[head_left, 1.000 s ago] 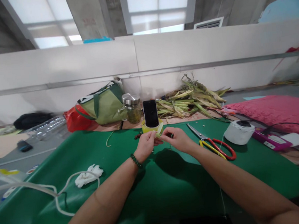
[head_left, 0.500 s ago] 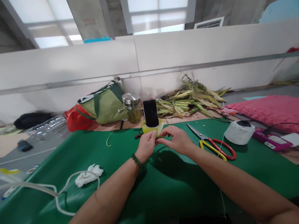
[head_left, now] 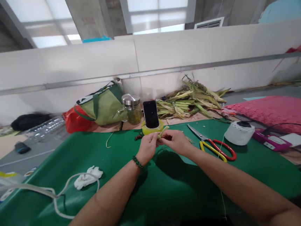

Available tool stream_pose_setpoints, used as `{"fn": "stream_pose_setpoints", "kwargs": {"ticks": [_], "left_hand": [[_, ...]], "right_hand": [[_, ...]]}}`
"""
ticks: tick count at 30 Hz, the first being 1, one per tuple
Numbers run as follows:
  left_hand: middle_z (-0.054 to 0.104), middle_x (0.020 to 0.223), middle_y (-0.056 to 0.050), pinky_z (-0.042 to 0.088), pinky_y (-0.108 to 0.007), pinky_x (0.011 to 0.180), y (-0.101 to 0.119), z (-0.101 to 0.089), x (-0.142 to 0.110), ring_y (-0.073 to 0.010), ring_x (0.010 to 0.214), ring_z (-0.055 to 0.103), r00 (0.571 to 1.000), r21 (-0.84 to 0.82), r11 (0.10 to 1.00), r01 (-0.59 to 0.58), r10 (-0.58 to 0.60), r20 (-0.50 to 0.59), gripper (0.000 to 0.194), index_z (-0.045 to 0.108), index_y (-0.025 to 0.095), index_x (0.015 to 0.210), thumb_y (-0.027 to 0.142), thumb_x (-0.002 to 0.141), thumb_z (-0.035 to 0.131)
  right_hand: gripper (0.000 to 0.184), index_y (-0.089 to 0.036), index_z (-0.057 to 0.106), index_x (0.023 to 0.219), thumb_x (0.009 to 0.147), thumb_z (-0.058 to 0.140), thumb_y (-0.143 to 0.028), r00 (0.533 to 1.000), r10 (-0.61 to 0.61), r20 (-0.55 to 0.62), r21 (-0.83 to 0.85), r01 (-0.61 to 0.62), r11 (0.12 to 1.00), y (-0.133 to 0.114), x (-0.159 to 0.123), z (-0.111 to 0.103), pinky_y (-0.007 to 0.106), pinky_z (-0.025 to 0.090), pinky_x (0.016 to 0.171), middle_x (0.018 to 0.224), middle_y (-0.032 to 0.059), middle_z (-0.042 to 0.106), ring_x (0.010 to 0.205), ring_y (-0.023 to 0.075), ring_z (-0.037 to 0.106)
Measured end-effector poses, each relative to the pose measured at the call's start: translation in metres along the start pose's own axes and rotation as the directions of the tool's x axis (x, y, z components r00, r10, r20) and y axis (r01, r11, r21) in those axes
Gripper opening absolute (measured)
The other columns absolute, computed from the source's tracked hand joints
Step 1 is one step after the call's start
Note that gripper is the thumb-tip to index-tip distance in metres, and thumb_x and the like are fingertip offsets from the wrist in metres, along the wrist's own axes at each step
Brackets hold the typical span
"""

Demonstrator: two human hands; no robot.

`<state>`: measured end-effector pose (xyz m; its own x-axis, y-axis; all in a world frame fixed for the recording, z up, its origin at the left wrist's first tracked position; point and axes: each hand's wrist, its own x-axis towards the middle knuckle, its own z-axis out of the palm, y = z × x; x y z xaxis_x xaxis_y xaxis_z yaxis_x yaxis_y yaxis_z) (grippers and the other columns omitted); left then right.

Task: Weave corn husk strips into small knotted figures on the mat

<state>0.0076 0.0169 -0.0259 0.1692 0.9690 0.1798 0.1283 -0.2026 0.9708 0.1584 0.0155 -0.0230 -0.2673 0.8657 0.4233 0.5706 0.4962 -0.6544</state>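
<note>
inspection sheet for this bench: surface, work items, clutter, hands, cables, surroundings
Surface: green mat, shadowed near its middle
Work items: corn husk strip in hand; corn husk pile at back; scissors and white thread spool at right
Clutter: crumpled tissue on mat, left; phone propped upright; lidded glass mug and green bag behind
Hands: left hand and right hand both pinch the strip
Cables: white cable looped across mat's left; dark cable at far right
Surroundings: white partition behind, windows above; co-workers: nothing seen

Pretty minimal look tbh, just bare forearms (head_left: 109, 197), bare hands (head_left: 147, 147) and a dark green bracelet (head_left: 137, 162) of round beads on the left wrist (head_left: 142, 157).
</note>
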Motion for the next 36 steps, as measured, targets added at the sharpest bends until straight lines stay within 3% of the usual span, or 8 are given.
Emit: {"fn": "stream_pose_setpoints", "kwargs": {"ticks": [5, 9, 12, 18, 24, 27, 31, 36], "left_hand": [[0.068, 0.065, -0.004, 0.052, -0.029, 0.061, -0.001, 0.0, 0.001, -0.0187, 0.063, 0.067, 0.998, -0.042, 0.997, 0.06, -0.06, -0.012, 0.031, 0.065, 0.014, 0.075, 0.041, 0.083, 0.053], [0.066, 0.063, -0.005, 0.05, -0.027, 0.058, -0.003, 0.0, 0.001, -0.0174, 0.061, 0.063, 1.0, 0.035, 0.999, -0.025, 0.026, -0.013, 0.036, 0.062, 0.014, 0.066, 0.045, 0.082, 0.052], [0.064, 0.061, -0.004, 0.048, -0.027, 0.057, -0.002, 0.001, -0.001, -0.0164, 0.058, 0.061, 0.999, 0.046, 0.998, -0.033, 0.033, -0.002, 0.038, 0.059, 0.015, 0.062, 0.046, 0.083, 0.051], [0.066, 0.058, -0.004, 0.048, -0.026, 0.056, 0.004, 0.001, -0.001, -0.0186, 0.06, 0.066, 0.996, -0.018, 0.995, 0.094, -0.093, 0.011, 0.032, 0.06, 0.016, 0.067, 0.043, 0.083, 0.051], [0.072, 0.072, -0.006, 0.05, -0.029, 0.068, 0.01, 0.002, -0.003, -0.0188, 0.07, 0.069, 0.975, -0.121, 0.977, 0.173, -0.153, 0.161, 0.015, 0.065, 0.014, 0.071, 0.027, 0.076, 0.06], [0.071, 0.07, -0.007, 0.051, -0.029, 0.067, 0.012, 0.002, -0.004, -0.0185, 0.067, 0.068, 0.97, -0.112, 0.973, 0.202, -0.183, 0.158, 0.014, 0.065, 0.013, 0.069, 0.025, 0.075, 0.06], [0.07, 0.069, -0.007, 0.05, -0.028, 0.063, 0.009, 0.003, -0.004, -0.0177, 0.062, 0.067, 0.967, -0.125, 0.969, 0.214, -0.191, 0.17, 0.025, 0.064, 0.013, 0.067, 0.036, 0.076, 0.062], [0.068, 0.072, -0.005, 0.05, -0.029, 0.072, 0.007, 0.004, -0.004, -0.0168, 0.072, 0.065, 0.963, -0.248, 0.947, 0.203, -0.146, 0.228, 0.021, 0.065, 0.013, 0.071, 0.032, 0.065, 0.072]], "right_hand": [[0.01, -0.019, 0.062, 0.069, 0.077, 0.057, -0.022, 0.993, -0.079, -0.092, -0.062, 0.074, 0.995, -0.006, -0.002, -0.003, 0.023, 0.038, 0.058, 0.069, 0.0011, 0.064, 0.062, 0.0132, 0.054], [0.009, -0.019, 0.061, 0.07, 0.072, 0.064, -0.027, 0.988, -0.106, -0.111, -0.137, 0.091, 0.986, -0.008, -0.004, -0.001, 0.023, 0.037, 0.058, 0.071, 0.0013, 0.064, 0.063, 0.0135, 0.054], [0.009, -0.019, 0.057, 0.064, 0.07, 0.063, -0.022, 0.991, -0.087, -0.104, -0.159, 0.07, 0.985, -0.007, -0.004, 0.001, 0.023, 0.035, 0.057, 0.067, 0.0002, 0.062, 0.06, 0.0125, 0.052], [0.014, -0.018, 0.058, 0.064, 0.075, 0.056, -0.026, 0.999, 0.038, -0.033, 0.13, -0.033, 0.991, -0.002, 0.001, -0.002, 0.023, 0.036, 0.052, 0.059, -0.0012, 0.059, 0.054, 0.0113, 0.05], [0.025, -0.017, 0.057, 0.063, 0.073, 0.061, -0.039, 0.98, 0.132, 0.148, 0.447, -0.185, 0.875, 0.004, 0.008, -0.009, 0.022, 0.037, 0.048, 0.052, -0.0022, 0.055, 0.049, 0.0099, 0.049], [0.028, -0.015, 0.059, 0.065, 0.071, 0.064, -0.042, 0.98, 0.129, 0.154, 0.488, -0.189, 0.852, 0.005, 0.009, -0.01, 0.022, 0.037, 0.049, 0.053, -0.0029, 0.054, 0.049, 0.0091, 0.048], [0.029, -0.014, 0.062, 0.067, 0.069, 0.066, -0.043, 0.982, 0.135, 0.133, 0.48, -0.183, 0.858, 0.005, 0.008, -0.007, 0.023, 0.037, 0.05, 0.053, -0.0025, 0.055, 0.049, 0.0093, 0.048], [0.025, -0.016, 0.059, 0.065, 0.069, 0.065, -0.04, 0.984, 0.138, 0.116, 0.474, -0.177, 0.863, 0.007, 0.008, -0.002, 0.024, 0.04, 0.049, 0.054, -0.0019, 0.057, 0.049, 0.0107, 0.052]]}}
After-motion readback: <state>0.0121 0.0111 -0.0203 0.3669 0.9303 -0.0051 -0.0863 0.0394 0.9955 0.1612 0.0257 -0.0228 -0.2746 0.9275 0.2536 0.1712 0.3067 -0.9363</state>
